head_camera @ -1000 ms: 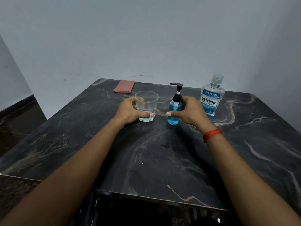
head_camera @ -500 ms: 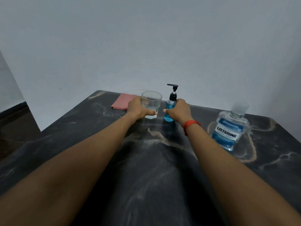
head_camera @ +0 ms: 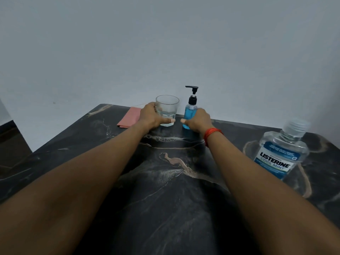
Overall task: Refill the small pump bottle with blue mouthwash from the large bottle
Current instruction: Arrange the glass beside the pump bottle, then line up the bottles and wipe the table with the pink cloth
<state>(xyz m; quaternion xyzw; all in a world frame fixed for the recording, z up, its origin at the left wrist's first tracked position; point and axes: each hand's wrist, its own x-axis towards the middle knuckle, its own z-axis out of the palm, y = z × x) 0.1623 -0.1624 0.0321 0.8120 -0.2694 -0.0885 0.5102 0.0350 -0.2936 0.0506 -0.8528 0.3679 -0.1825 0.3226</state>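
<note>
Blue pump bottle (head_camera: 190,112) in right grip (head_camera: 197,120); left grip (head_camera: 151,116) seemingly grasping glass (head_camera: 167,109).

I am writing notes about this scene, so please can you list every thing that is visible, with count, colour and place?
pump bottle: one, clear with blue liquid and black pump, far middle of table, held by right hand
glass: one, clear, left of the pump bottle, held by left hand
large mouthwash bottle: one, clear with blue label, clear cap on, right side of table, apart from both hands
cloth: one, pink, folded flat, far left, behind the left hand
table: one, black marble with pale veins
wrist thread: red, on right wrist
left hand: around the glass
right hand: around the pump bottle
</note>
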